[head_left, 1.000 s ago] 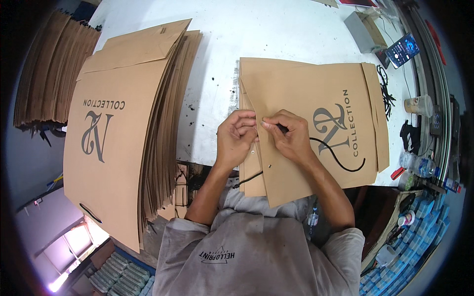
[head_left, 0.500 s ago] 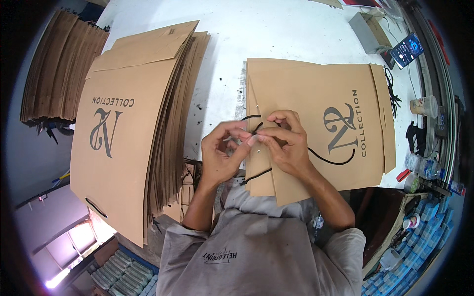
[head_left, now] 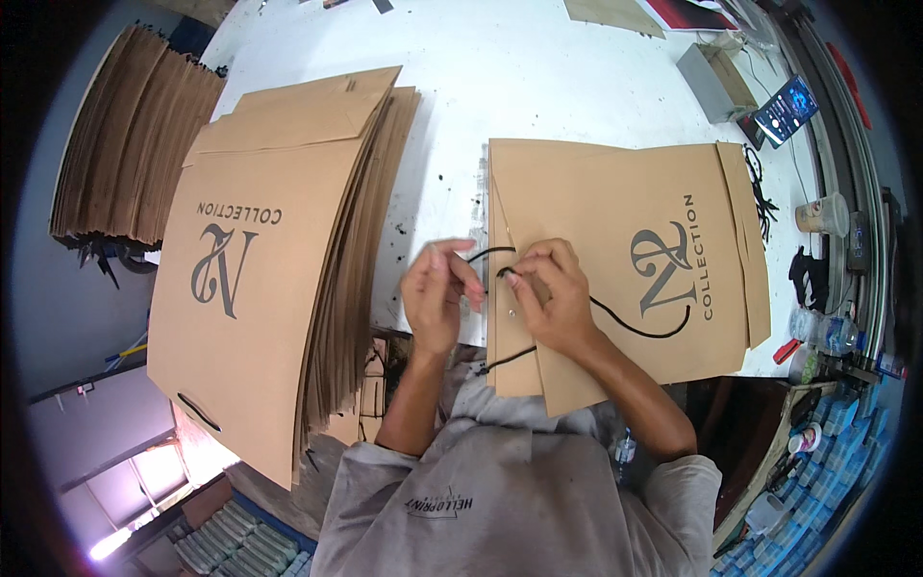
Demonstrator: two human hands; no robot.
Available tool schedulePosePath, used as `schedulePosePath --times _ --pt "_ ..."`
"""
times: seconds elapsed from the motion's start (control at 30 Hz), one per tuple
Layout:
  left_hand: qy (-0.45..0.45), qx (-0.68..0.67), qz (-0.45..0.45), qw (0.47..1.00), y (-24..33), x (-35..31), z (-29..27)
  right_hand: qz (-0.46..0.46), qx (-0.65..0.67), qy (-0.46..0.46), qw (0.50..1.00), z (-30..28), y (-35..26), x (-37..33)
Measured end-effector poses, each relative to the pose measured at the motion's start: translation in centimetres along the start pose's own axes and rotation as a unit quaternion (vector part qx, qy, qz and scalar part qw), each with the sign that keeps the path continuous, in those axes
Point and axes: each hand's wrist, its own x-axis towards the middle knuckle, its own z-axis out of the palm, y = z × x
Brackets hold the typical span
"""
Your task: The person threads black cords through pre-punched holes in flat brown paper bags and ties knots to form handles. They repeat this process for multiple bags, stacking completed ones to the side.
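A flat brown paper bag [head_left: 596, 192] with dark printing lies on the white table in front of me, its holed edge toward my left. Over that edge, my right hand [head_left: 556, 296] pinches a black cord [head_left: 639, 333] close to the holes, and the rest of the cord curves across the bag. My left hand [head_left: 435, 296] is lifted just beside the edge, fingers apart, with nothing seen in it. One piece of cord passes behind its fingertips. Nearer me, another piece of black cord [head_left: 510, 359] sticks out past the bag's edge.
On the left stands a thick stack of brown bags [head_left: 260, 173], with another bundle of bags [head_left: 120, 144] beyond. At right are a phone [head_left: 786, 111], a grey box [head_left: 713, 82], a plastic cup [head_left: 822, 213], black cords [head_left: 758, 183] and bottles [head_left: 836, 329].
My left hand has come away from the cord and its fingers have spread. My right hand still pinches the cord by the bag's edge. The whole view has shifted slightly.
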Motion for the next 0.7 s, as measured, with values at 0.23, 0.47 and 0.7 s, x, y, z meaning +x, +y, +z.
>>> schedulePosePath --times 0.23,0.47,0.7 --pt "-0.08 0.033 -0.192 0.978 -0.3 1.5 2.5 -0.048 0.007 0.043 0.998 -0.7 -0.7 -0.1" --pt "-0.069 0.005 -0.139 0.988 -1.6 1.5 2.4 -0.195 0.058 0.04 0.978 -0.5 -3.9 -1.0" --pt "0.101 0.229 0.011 0.968 -2.0 0.6 2.7 0.089 -0.037 0.024 0.995 1.1 -0.2 0.4"
